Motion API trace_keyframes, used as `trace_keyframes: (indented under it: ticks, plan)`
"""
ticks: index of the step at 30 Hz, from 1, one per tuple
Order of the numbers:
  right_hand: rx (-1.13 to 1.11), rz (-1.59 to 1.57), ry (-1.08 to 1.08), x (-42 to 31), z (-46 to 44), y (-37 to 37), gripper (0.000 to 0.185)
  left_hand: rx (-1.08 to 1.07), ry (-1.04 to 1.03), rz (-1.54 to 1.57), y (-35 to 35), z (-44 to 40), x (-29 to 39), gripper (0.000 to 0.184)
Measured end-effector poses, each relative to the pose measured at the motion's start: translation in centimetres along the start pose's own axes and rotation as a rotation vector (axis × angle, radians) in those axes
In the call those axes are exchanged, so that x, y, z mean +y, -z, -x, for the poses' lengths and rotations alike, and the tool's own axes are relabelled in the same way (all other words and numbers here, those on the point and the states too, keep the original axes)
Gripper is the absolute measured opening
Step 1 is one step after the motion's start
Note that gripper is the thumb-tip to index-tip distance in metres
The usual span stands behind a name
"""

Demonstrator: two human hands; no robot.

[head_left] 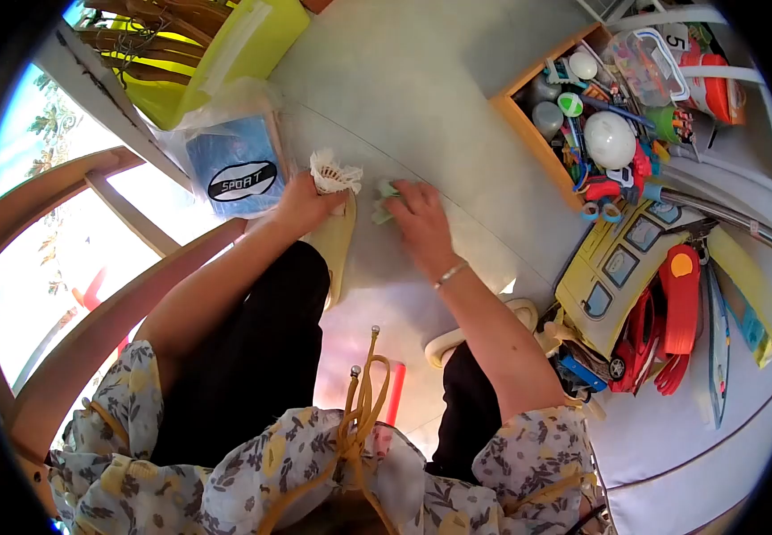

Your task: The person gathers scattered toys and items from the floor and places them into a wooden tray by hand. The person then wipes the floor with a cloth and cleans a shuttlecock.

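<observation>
My left hand (304, 203) is closed on a white frilly thing (334, 171) with brownish marks inside its ragged rim. It is held just above a pale yellow slipper (334, 250). To the right, my right hand (420, 221) reaches down at the floor with its fingers bent over a pale green piece (384, 205) that looks like crumpled cloth. Part of that piece is hidden under the fingers. Beside my left hand lies a blue pack marked SPORT (241, 169) in clear plastic.
A lime-green bin (252, 53) with wooden hangers stands at upper left. On the right are a wooden drawer (528, 134) full of small items, a yellow cardboard bus (618, 267) and a red toy car (637, 330). A curved wooden chair frame (118, 330) is at left.
</observation>
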State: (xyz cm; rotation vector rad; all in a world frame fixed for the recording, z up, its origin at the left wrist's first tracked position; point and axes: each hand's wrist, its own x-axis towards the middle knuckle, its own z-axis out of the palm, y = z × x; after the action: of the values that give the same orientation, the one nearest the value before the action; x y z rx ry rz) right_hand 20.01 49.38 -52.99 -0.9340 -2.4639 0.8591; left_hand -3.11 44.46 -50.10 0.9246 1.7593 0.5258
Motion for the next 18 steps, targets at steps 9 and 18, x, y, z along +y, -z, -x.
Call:
trace_keyframes:
  ticks: [9, 18]
  plan:
    - [-0.333, 0.012, 0.092, -5.9, 4.1, -1.3, 0.021, 0.006, 0.046, -0.047, 0.0, 0.0, 1.2, 0.029]
    - [-0.429, 0.201, 0.055, 1.3, 11.1, 3.4, 0.019, 0.051, 0.072, 0.048, -0.2, 0.0, 0.6, 0.030]
